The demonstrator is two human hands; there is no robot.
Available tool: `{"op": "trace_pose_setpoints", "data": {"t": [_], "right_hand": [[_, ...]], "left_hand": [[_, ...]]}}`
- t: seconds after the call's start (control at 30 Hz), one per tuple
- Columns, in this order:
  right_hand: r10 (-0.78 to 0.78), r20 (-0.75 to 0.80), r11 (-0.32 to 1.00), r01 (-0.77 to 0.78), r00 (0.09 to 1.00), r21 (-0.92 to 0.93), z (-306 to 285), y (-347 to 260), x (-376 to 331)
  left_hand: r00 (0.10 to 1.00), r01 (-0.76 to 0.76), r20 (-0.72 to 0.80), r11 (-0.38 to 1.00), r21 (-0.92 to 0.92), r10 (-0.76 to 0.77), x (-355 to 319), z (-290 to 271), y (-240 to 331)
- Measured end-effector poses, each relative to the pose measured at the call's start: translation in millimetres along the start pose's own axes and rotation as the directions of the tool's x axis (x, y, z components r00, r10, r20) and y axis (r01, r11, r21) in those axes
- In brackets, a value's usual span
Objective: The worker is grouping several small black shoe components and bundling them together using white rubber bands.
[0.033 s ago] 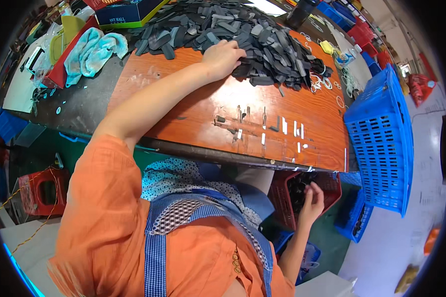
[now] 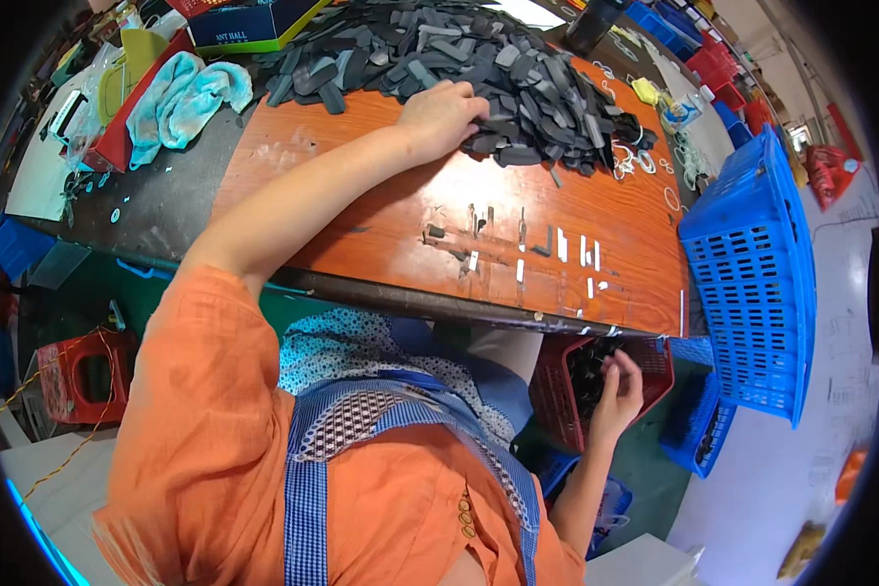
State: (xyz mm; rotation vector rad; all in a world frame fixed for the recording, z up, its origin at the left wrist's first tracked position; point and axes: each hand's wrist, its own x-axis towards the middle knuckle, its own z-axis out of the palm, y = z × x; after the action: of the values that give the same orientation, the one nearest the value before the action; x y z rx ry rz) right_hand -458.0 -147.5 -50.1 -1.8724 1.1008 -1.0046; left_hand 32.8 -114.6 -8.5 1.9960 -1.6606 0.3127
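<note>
My left hand (image 2: 443,117) rests at the near edge of a large heap of flat dark grey strips (image 2: 518,83) on the wooden board (image 2: 361,210). Its fingers are curled in against the strips, and their tips are hidden among them. Down to the right, below the table edge, my right hand (image 2: 619,396) is over a red plastic basket (image 2: 654,386) with dark pieces (image 2: 586,376) inside. The fingers there are bent toward the thumb, and whatever is between them is too small to make out.
A tall blue crate (image 2: 752,283) stands at the table's right end, with a smaller blue basket (image 2: 698,425) below. Pale rings (image 2: 643,161) lie right of the heap. At left are a light blue cloth (image 2: 181,107), a red tray (image 2: 107,151) and a red stool (image 2: 83,376).
My left hand has shifted very slightly right along the heap's edge. My right hand has moved only a touch, still over the red basket.
</note>
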Motion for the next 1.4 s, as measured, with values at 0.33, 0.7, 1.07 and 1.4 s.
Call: {"op": "trace_pose_setpoints", "data": {"t": [0.33, 0.7, 1.07, 1.4], "right_hand": [[-0.120, 0.305, 0.987, 0.080, 0.945, 0.141, 114.7, -98.4, 74.3], [-0.326, 0.618, 0.776, 0.576, 0.715, -0.257, 203.9, -131.8, 153.4], [-0.332, 0.638, 0.864, 0.495, 0.695, -0.089, 224.5, -145.6, 115.2], [-0.347, 0.703, 0.885, 0.464, 0.621, 0.027, 217.7, -137.2, 119.2]], "left_hand": [[0.975, -0.208, 0.035, 0.963, -0.172, 0.217, -90.6, -37.6, 19.8], [0.900, 0.057, 0.431, 0.965, -0.255, 0.061, -82.7, -60.7, 30.6], [0.993, 0.080, 0.113, 0.942, -0.327, -0.045, -127.9, -67.0, 50.3], [0.997, 0.001, 0.072, 0.971, -0.238, 0.016, -120.6, -63.2, 53.8]]}}
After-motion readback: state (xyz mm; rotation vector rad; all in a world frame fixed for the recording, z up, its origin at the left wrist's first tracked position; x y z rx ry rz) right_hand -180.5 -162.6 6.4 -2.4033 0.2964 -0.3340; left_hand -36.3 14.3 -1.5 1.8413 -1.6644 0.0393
